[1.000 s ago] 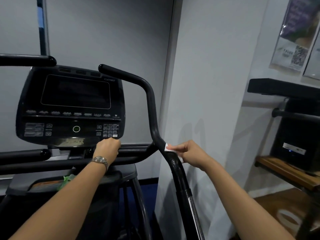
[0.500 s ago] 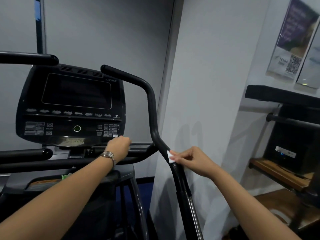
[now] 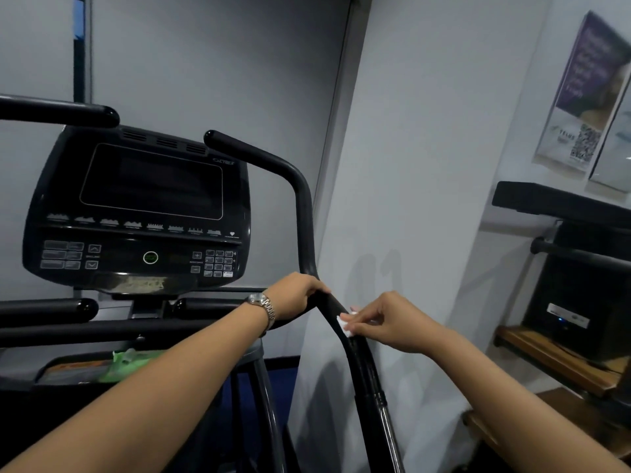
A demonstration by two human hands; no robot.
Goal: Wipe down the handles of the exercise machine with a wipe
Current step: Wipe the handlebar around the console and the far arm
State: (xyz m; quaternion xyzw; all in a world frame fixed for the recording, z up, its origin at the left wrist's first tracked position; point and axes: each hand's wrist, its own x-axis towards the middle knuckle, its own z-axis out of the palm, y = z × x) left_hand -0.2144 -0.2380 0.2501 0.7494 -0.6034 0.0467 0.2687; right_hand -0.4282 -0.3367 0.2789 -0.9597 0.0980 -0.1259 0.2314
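Observation:
The black exercise machine has a curved right handle that rises beside the console and runs down toward me. My left hand, with a watch on its wrist, grips that handle at its bend. Just below, my right hand pinches a small white wipe against the handle's lower black stretch. Most of the wipe is hidden under my fingers. A left handle juts out above the console.
A white wall panel stands right behind the handle. Lower black grips cross under the console. A green packet lies in the machine's tray. To the right are a wooden shelf with a black device and a poster.
My left hand moved right from the lower crossbar to the bend of the right handle. My right hand with the wipe slid slightly down the handle.

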